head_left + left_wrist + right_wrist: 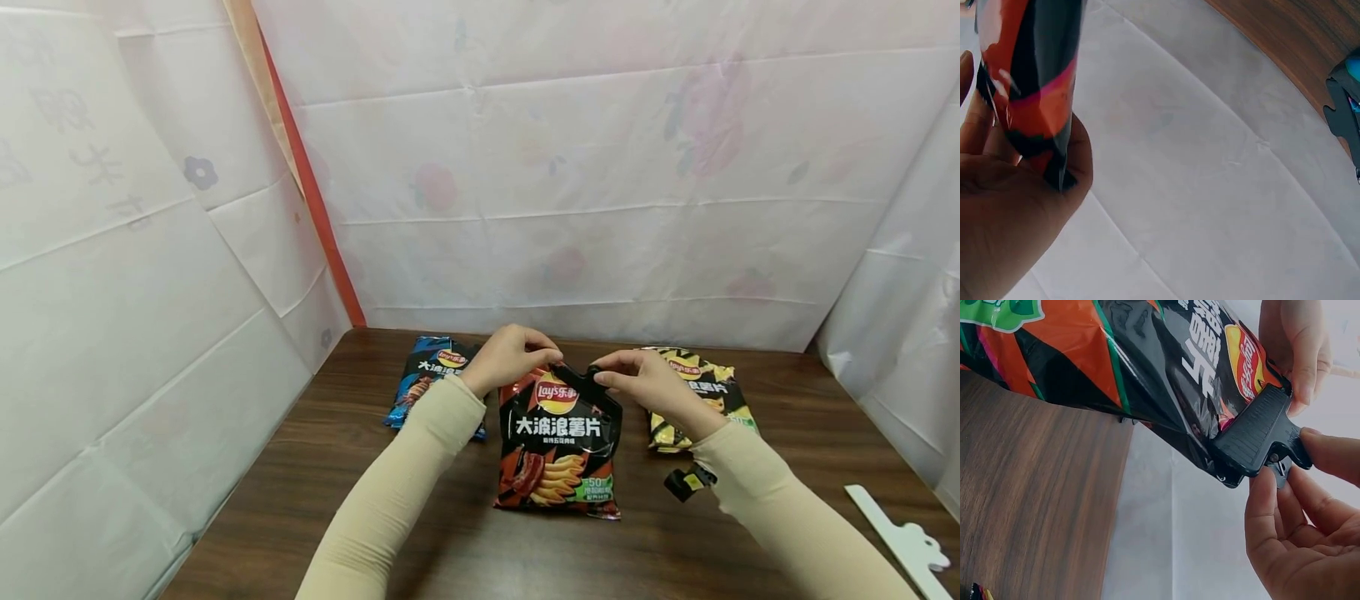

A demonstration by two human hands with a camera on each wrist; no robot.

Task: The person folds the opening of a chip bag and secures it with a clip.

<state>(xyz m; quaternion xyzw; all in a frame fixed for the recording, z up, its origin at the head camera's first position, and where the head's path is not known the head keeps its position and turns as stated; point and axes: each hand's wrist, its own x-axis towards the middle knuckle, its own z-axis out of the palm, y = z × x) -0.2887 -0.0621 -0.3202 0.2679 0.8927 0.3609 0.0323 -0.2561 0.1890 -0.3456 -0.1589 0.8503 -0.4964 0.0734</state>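
Observation:
A red and black Lay's chip bag (558,442) stands tilted on the brown table (450,550) in front of me. My left hand (525,350) pinches the bag's top left corner; in the left wrist view the hand (1022,206) holds the bag's edge (1029,81). My right hand (611,377) pinches a black clip (592,377) that sits on the bag's top edge. Up close, thumb and fingers (1310,525) squeeze the clip (1260,434) on the bag (1147,362).
A blue chip bag (431,375) lies at the back left, a yellow one (693,392) at the back right. A second black clip (688,482) lies by my right forearm. A white clip (900,542) lies at the table's right front. White sheets wall in the table.

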